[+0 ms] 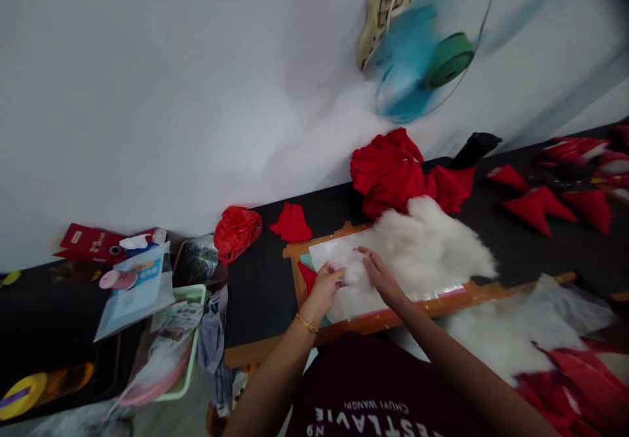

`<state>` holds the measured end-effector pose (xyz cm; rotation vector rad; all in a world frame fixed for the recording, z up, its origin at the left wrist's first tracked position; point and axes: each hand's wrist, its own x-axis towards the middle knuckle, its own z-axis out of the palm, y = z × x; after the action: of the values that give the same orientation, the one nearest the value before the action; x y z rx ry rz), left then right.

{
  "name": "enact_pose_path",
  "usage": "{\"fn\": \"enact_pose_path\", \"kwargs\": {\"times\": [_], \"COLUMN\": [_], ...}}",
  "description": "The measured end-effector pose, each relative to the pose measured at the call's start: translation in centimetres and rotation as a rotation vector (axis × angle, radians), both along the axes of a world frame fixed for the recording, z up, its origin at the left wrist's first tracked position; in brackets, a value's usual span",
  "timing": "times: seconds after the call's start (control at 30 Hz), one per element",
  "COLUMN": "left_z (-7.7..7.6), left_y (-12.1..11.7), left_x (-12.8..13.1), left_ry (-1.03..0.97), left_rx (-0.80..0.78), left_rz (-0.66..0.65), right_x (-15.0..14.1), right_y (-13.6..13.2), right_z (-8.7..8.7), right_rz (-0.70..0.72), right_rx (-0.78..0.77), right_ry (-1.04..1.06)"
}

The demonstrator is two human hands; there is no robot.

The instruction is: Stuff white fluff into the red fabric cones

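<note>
My left hand (324, 287) has its fingers curled on a small tuft of white fibre stuffing (348, 268). At the other side of this tuft, my right hand (381, 276) grips it with bent fingers; the exact hold is partly blurred. Beneath both hands lies a white sheet (319, 251) on a board edged in brown. Just right of my right hand rises a large heap of white stuffing (425, 247). Left of my left hand, a red cloth piece (307, 276) pokes out by the sheet's edge.
Red cloth pieces (386, 171) are piled at the wall, with a small red piece (292, 223) and a red plastic bag (237, 232) farther left. Several stuffed red cones (535, 208) lie right. A blue fan (407, 57) hangs above. A green basket (196, 293) stands left.
</note>
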<state>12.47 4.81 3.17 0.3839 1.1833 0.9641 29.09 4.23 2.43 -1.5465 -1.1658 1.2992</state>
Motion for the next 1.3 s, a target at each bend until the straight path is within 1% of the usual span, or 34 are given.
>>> {"fn": "enact_pose_path", "kwargs": {"times": [0.07, 0.2, 0.27, 0.3, 0.33, 0.4, 0.47, 0.5, 0.6, 0.67, 0.73, 0.87, 0.93, 1.1, 1.2, 1.3], "left_z": [0.0, -0.2, 0.0, 0.2, 0.4, 1.0, 1.4, 1.6, 1.5, 1.1, 0.8, 0.2, -0.1, -0.8, -0.8, -0.5], "left_y": [-0.1, 0.0, -0.1, -0.1, -0.3, -0.7, -1.2, -1.3, -1.5, -1.2, -0.8, -0.2, -0.1, 0.1, 0.1, 0.1], "left_x": [0.7, 1.8, 2.0, 2.1, 2.1, 2.0, 1.8, 1.7, 1.3, 1.1, 0.8, -0.5, -1.2, -2.2, -2.7, -3.0], "left_ry": [-0.012, 0.016, 0.021, 0.018, 0.012, 0.007, 0.042, 0.091, 0.373, 0.566, 0.657, 0.675, 0.679, 0.67, 0.581, 0.433], "left_rx": [-0.015, -0.052, -0.048, -0.039, -0.032, -0.007, 0.06, 0.109, 0.256, 0.305, 0.319, 0.313, 0.315, 0.375, 0.417, 0.403], "left_rz": [0.056, 0.166, 0.184, 0.179, 0.17, 0.133, 0.068, 0.021, -0.127, -0.194, -0.224, -0.208, -0.195, -0.148, -0.086, -0.015], "right_x": [-0.4, -1.0, -1.2, -1.2, -1.1, -0.9, -0.7, -0.6, -0.4, -0.5, -0.4, 0.3, 0.8, 1.4, 1.6, 1.7], "right_y": [-0.1, -0.7, -1.0, -1.1, -1.1, -1.0, -0.7, -0.5, -0.2, -0.2, -0.1, 0.4, 0.8, 1.3, 1.0, 0.6], "right_z": [-0.1, -0.4, -0.7, -0.8, -0.9, -1.0, -0.9, -0.8, -0.2, 0.1, 0.1, -0.5, -1.0, -1.5, -1.2, -0.5], "right_rz": [0.06, 0.16, 0.191, 0.205, 0.21, 0.188, 0.143, 0.121, 0.108, 0.122, 0.12, 0.017, -0.028, -0.042, -0.022, -0.015], "right_rx": [0.122, 0.415, 0.505, 0.517, 0.506, 0.431, 0.324, 0.278, 0.191, 0.16, 0.123, 0.027, 0.005, -0.009, -0.041, -0.094], "right_ry": [-0.082, -0.318, -0.396, -0.412, -0.417, -0.41, -0.398, -0.387, -0.33, -0.294, -0.266, -0.227, -0.228, -0.219, -0.136, -0.056]}}
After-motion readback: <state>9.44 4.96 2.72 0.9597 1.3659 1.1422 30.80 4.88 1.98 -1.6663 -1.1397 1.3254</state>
